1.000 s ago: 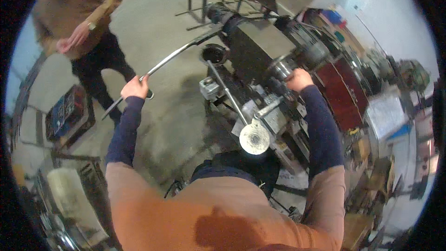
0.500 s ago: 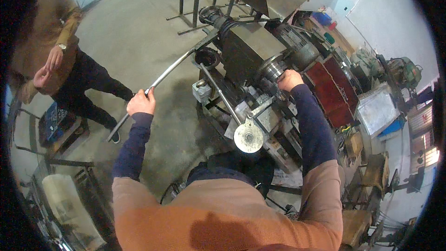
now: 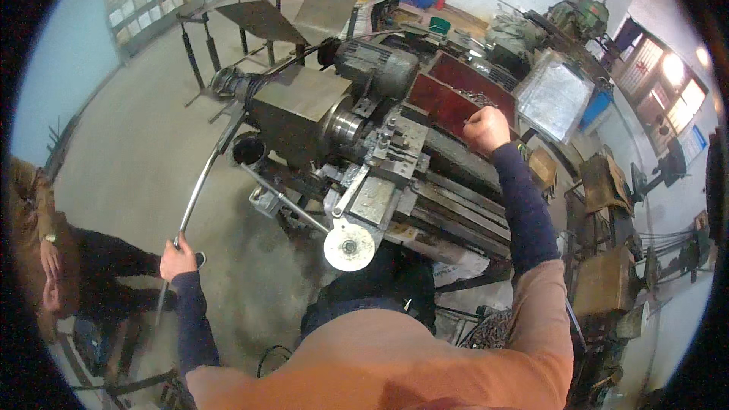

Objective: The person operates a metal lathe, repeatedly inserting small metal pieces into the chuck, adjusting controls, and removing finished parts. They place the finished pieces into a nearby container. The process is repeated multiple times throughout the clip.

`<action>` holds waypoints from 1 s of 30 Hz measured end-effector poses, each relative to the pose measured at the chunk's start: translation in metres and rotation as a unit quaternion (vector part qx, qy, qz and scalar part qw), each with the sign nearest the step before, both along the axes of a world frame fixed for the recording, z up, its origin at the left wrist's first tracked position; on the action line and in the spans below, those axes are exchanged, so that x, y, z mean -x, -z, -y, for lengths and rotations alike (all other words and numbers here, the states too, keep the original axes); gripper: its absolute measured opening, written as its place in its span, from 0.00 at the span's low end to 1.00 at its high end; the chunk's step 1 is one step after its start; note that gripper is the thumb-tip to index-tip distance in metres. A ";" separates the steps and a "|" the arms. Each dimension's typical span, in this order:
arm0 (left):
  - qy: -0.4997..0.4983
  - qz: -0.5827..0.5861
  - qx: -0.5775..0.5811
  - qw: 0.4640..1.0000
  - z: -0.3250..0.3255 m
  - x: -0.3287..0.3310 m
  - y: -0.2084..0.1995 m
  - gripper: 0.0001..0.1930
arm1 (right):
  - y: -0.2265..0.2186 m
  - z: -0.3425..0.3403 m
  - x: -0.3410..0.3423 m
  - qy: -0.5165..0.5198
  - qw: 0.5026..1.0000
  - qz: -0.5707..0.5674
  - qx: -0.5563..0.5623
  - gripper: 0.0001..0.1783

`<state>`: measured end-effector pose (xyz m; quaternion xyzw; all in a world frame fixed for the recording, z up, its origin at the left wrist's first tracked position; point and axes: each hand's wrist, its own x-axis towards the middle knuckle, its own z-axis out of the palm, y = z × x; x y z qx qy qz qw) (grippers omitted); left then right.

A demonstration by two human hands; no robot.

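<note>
My left hand (image 3: 178, 262) is closed round a long bright metal bar (image 3: 199, 191) that slants up to the headstock end of a lathe. A small metal ring (image 3: 200, 259) shows beside that hand; what it belongs to is hidden. My right hand (image 3: 487, 129) is closed in a fist over the near edge of a red tray (image 3: 438, 96) with metal chips in it. Whatever its fingers hold, if anything, is hidden. Left of that tray are the lathe's round chuck (image 3: 346, 127) and tool post (image 3: 399, 144). A pale round handwheel disc (image 3: 349, 247) sits nearest my body.
A person in brown (image 3: 47, 258) stands at far left. The lathe bed (image 3: 463, 212) runs toward my right arm. A motor (image 3: 377, 64) and a sheet-metal cover (image 3: 300, 93) rise behind. Beyond the red tray lies a silvery sheet (image 3: 554, 95). Metal stands (image 3: 194, 61) are farther back.
My right hand has left the chuck and moved right to the red tray. My left hand stays on the bar, now lower and farther left in view. The view has swung to the right.
</note>
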<state>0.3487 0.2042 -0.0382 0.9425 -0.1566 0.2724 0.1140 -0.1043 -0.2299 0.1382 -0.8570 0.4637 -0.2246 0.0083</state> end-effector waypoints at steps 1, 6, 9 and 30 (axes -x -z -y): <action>0.009 0.007 0.008 1.000 0.004 -0.002 0.002 0.24 | 0.002 0.023 0.021 0.025 0.997 -0.022 0.064 0.11; 0.012 0.004 0.007 1.000 -0.001 -0.004 -0.002 0.24 | 0.019 0.037 0.030 0.066 0.992 0.016 0.111 0.25; 0.013 -0.003 -0.004 1.000 0.005 0.004 -0.003 0.25 | 0.064 0.028 0.061 -0.045 0.990 0.048 0.123 0.26; 0.568 -0.079 0.043 0.818 0.068 0.094 -0.041 0.14 | 0.169 -0.209 0.207 -0.017 0.977 0.203 -0.060 0.21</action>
